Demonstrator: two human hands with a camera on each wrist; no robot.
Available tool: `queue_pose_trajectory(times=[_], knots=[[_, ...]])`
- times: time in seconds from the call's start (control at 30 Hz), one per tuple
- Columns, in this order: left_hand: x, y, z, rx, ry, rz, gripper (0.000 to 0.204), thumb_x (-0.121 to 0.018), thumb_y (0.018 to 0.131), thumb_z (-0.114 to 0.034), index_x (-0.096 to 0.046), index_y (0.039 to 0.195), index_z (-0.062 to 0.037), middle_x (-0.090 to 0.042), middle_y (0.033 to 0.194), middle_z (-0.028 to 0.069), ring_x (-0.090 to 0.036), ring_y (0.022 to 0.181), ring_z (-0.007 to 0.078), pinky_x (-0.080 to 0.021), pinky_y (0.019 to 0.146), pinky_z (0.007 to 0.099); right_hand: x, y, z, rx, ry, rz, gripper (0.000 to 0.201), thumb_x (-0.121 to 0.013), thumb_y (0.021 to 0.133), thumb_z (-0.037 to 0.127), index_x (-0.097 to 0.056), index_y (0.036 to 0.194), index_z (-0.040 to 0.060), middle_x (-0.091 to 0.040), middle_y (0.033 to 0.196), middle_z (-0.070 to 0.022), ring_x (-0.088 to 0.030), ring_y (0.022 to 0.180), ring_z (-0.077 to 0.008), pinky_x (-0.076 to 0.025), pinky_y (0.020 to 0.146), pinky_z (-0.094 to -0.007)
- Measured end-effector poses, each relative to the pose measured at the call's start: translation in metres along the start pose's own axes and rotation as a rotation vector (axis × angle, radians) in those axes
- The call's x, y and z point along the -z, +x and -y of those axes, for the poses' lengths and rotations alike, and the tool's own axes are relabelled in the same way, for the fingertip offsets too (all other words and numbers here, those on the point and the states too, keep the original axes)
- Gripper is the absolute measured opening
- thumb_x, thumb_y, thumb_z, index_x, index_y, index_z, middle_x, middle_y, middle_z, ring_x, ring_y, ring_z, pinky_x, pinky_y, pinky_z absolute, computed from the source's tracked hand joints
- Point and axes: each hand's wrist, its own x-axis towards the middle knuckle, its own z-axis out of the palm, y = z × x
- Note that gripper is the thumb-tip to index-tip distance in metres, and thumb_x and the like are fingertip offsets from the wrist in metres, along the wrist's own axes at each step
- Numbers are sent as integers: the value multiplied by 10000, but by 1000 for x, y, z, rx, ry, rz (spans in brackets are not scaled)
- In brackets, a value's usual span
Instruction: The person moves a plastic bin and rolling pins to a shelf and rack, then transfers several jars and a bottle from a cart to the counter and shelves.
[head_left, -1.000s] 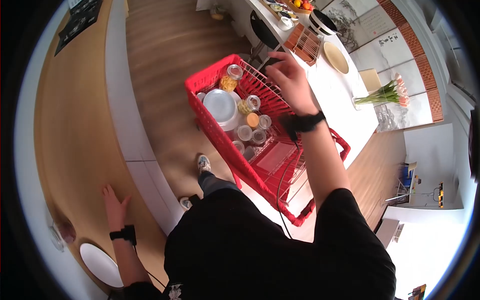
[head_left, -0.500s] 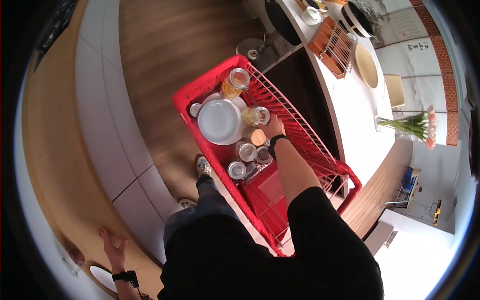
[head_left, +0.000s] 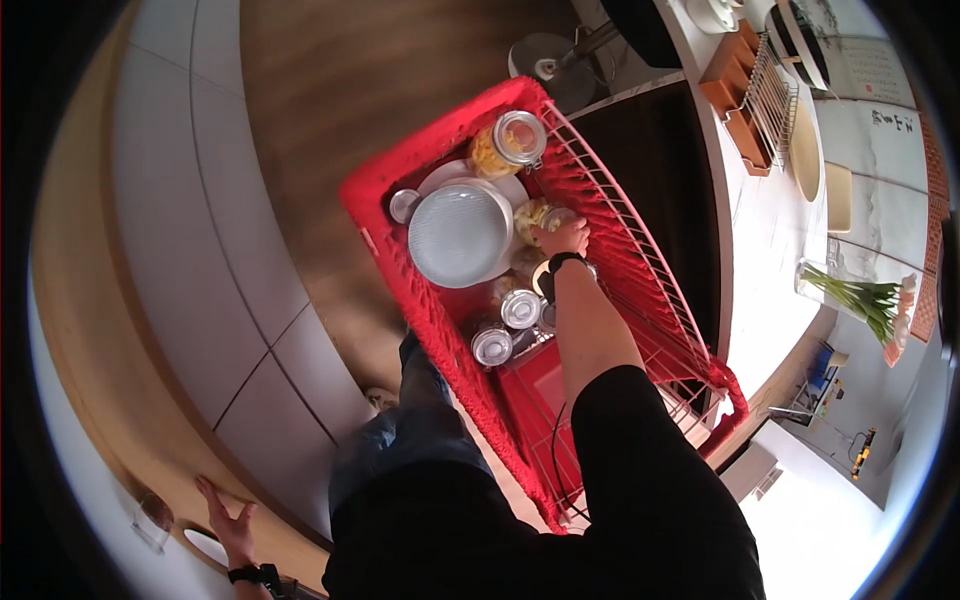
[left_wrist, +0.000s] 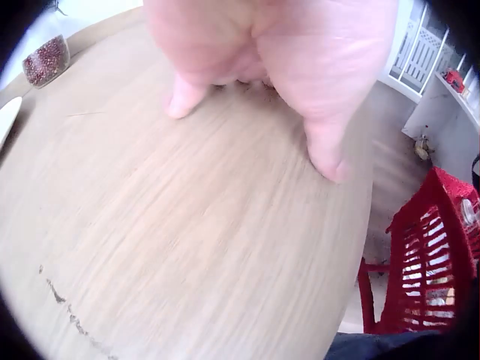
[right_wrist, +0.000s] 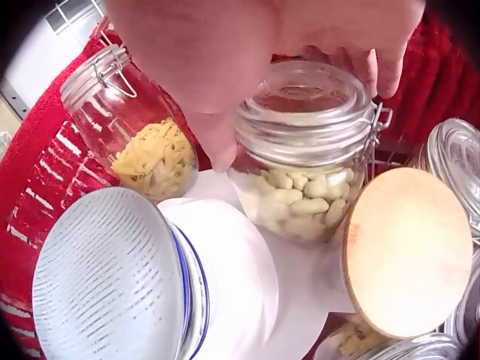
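Glass clip-top jar of pale pieces, centre of the right wrist view in the red cart: heavy, smooth, breakable. Right hand curls around its lid, seemingly gripping; the waist gives firmer hold. Left hand presses flat on the wooden counter.

cart bright red plastic w/ pale wire grid sides. glass jar under right hand clear, cream-white pieces inside, silvery wire clasp. 2nd jar clear too, yellow pasta in it. plates white; top one has thin blue rim line. ribbed lid pale grey-white w/ fine line pattern. round lid light tan wood. other jar tops silver. counter under left hand light oak w/ grain streaks; jar at its edge holds dark red beans. floor brown wood. sleeve black, wrist bands black. tulips green stems, pink-orange heads.
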Motion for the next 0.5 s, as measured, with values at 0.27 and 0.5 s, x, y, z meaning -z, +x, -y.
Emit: queue_pose_trajectory(times=[0.27, 0.5], knots=[[-3, -1, 5, 5, -5, -27, 1165, -898, 750, -344, -187, 1647, -124, -187, 1686, 231, -144, 1569, 396, -205, 1258, 506, 0, -13, -17, 129, 167, -175, 1164, -942, 594, 426, -296, 1425, -72, -446, 1389, -333, -466, 1310, -480, -415, 1116, -515], [-4, 0, -11, 23, 30, -21, 1151, -894, 751, -369, -205, 1638, -118, -199, 1678, 241, -166, 1563, 397, -218, 1261, 495, 76, -79, -27, 320, 256, -317, 1033, -916, 638, 350, -361, 1414, -47, -464, 1306, -283, -448, 1272, -468, -385, 1114, -530]])
